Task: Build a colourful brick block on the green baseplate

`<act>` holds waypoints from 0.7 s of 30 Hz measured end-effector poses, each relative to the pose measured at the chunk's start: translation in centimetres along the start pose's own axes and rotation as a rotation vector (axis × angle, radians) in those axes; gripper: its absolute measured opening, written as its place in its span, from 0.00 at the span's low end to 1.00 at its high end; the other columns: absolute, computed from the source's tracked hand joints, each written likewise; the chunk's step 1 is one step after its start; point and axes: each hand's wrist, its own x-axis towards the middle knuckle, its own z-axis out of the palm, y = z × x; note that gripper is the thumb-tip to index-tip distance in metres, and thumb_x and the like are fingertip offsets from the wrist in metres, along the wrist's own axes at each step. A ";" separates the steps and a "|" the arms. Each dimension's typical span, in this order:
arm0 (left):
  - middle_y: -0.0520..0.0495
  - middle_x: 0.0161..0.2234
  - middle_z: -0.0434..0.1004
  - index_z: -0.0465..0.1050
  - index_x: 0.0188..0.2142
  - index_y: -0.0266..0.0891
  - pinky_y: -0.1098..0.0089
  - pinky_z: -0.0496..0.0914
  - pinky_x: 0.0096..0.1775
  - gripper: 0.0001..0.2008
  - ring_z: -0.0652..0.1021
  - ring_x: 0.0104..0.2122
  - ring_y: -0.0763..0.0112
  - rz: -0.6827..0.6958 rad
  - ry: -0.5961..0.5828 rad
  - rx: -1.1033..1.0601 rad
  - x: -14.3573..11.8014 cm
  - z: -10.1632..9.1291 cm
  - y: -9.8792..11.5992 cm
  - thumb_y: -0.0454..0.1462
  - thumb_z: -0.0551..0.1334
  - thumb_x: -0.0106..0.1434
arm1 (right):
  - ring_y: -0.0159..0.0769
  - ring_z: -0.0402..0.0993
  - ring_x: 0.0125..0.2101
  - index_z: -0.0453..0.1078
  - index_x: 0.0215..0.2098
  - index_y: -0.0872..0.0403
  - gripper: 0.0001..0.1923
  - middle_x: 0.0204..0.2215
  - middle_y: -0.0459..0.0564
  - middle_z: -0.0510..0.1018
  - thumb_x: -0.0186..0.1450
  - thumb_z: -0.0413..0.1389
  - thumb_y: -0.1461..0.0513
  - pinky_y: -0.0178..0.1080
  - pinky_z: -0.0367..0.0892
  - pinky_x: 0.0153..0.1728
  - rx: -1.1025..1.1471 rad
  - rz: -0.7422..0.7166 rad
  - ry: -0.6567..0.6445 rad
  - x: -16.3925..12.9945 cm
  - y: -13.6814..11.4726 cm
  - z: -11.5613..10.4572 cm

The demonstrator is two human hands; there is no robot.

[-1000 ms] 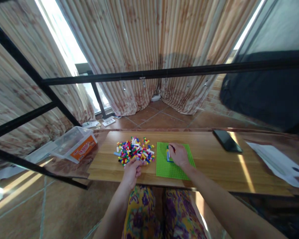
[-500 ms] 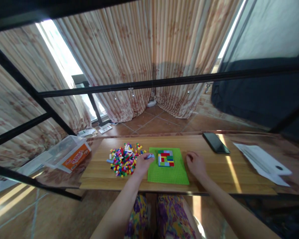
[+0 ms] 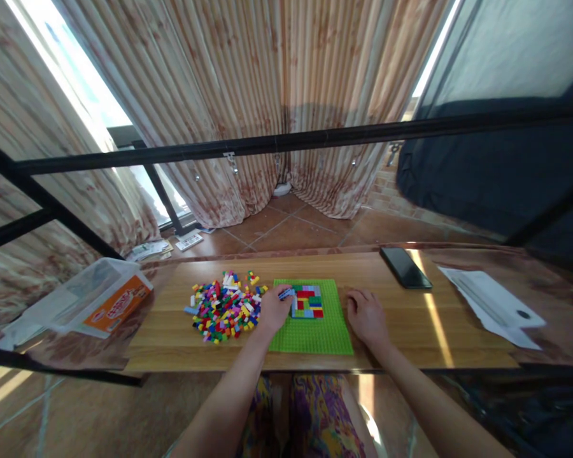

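Note:
A green baseplate [image 3: 329, 331] lies on the wooden table [image 3: 401, 331] in front of me. On its upper left part sits a small block of joined bricks [image 3: 307, 301] in red, blue, green and yellow. My left hand [image 3: 274, 310] is at the plate's left edge and pinches a small blue brick [image 3: 285, 293] next to that block. My right hand [image 3: 367, 315] rests on the table just right of the plate, fingers loosely curled, holding nothing. A heap of loose coloured bricks [image 3: 222, 305] lies left of my left hand.
A clear plastic box with an orange label [image 3: 90, 303] stands at the table's left end. A black phone [image 3: 405, 267] and white papers [image 3: 491, 304] lie to the right. A black metal bar [image 3: 286, 143] crosses above the table. Curtains hang behind.
My right hand left the brick block and came to rest on the table right of the plate. My left hand moved from the heap to the plate's left edge with a blue brick.

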 end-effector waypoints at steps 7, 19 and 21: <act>0.46 0.38 0.81 0.78 0.39 0.41 0.61 0.71 0.46 0.16 0.79 0.38 0.63 0.034 -0.028 -0.019 0.2 0.3 -0.9 0.28 0.64 0.50 | 0.42 0.66 0.42 0.72 0.38 0.54 0.12 0.40 0.54 0.76 0.64 0.47 0.65 0.44 0.61 0.45 0.013 -0.006 -0.015 0.0 -0.1 -0.1; 0.52 0.25 0.75 0.76 0.29 0.37 0.71 0.64 0.31 0.08 0.73 0.26 0.71 -0.118 -0.017 -0.106 0.5 0.6 -1.7 0.40 0.64 0.52 | 0.42 0.67 0.42 0.71 0.37 0.54 0.11 0.40 0.53 0.76 0.64 0.47 0.66 0.42 0.60 0.48 -0.015 -0.026 -0.023 0.1 -0.1 -0.2; 0.53 0.21 0.72 0.75 0.25 0.37 0.72 0.61 0.28 0.10 0.70 0.23 0.73 -0.149 -0.018 -0.084 0.5 0.6 -1.4 0.43 0.64 0.52 | 0.42 0.67 0.41 0.71 0.37 0.54 0.11 0.39 0.54 0.76 0.64 0.47 0.66 0.42 0.60 0.47 -0.019 -0.028 -0.018 0.1 -0.2 -0.3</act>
